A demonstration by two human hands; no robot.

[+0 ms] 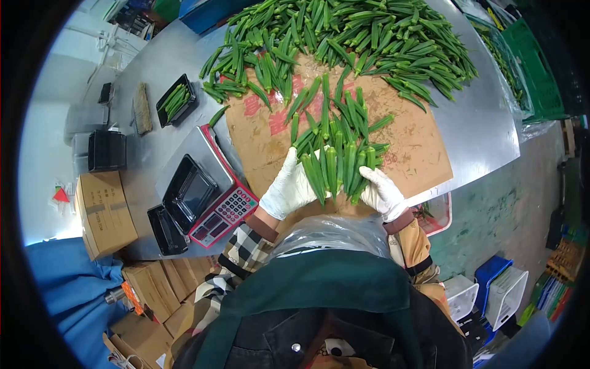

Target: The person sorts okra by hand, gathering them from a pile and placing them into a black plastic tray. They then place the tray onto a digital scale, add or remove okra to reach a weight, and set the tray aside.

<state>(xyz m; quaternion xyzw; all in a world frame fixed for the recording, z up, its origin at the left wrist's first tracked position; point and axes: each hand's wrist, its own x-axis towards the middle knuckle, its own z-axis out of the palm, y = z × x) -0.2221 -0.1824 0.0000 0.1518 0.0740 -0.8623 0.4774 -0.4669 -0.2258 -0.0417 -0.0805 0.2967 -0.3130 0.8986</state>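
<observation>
Okra and cardboard top a metal table above greenish floor.

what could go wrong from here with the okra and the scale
The middle okra pods bunched between the left hand and right hand could slip out if the grip loosens. The checked left sleeve is close to the keypad of the digital scale, so it might brush a key.
</observation>
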